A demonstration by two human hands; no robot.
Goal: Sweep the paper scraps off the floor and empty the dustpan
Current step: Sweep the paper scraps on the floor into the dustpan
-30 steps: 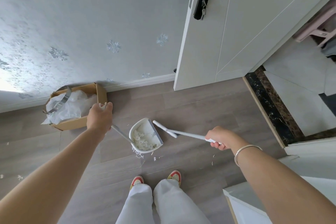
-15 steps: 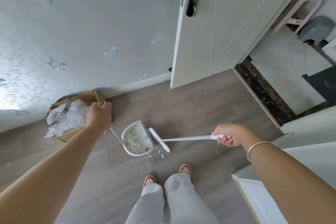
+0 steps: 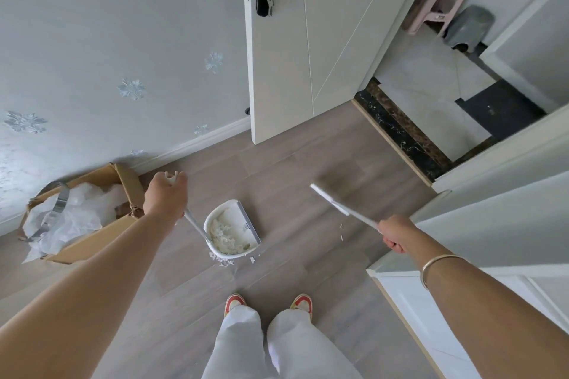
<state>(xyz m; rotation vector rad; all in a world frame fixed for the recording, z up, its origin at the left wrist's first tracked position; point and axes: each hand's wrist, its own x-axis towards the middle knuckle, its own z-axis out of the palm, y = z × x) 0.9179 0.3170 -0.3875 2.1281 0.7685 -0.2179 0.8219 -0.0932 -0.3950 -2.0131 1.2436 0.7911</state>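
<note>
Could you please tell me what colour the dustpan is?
The dustpan is white with a grey front lip, shown in the head view.

The broom head [image 3: 328, 197], right of centre, is blurred; the left hand [image 3: 166, 195] covers the top of the dustpan handle [image 3: 196, 225]; the legs [image 3: 277, 344] run off the bottom edge.

Glossy white plastic dustpan [image 3: 231, 228], matt wood-grain floor [image 3: 308, 218], cardboard box [image 3: 101, 234]

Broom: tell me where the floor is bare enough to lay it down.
Bare floor lies under the raised broom, between the dustpan and the dark threshold. Another bare strip runs between the dustpan and the baseboard. Crowded: paper scraps at the dustpan's near edge, before the shoes, and the cardboard box at the left.
</note>
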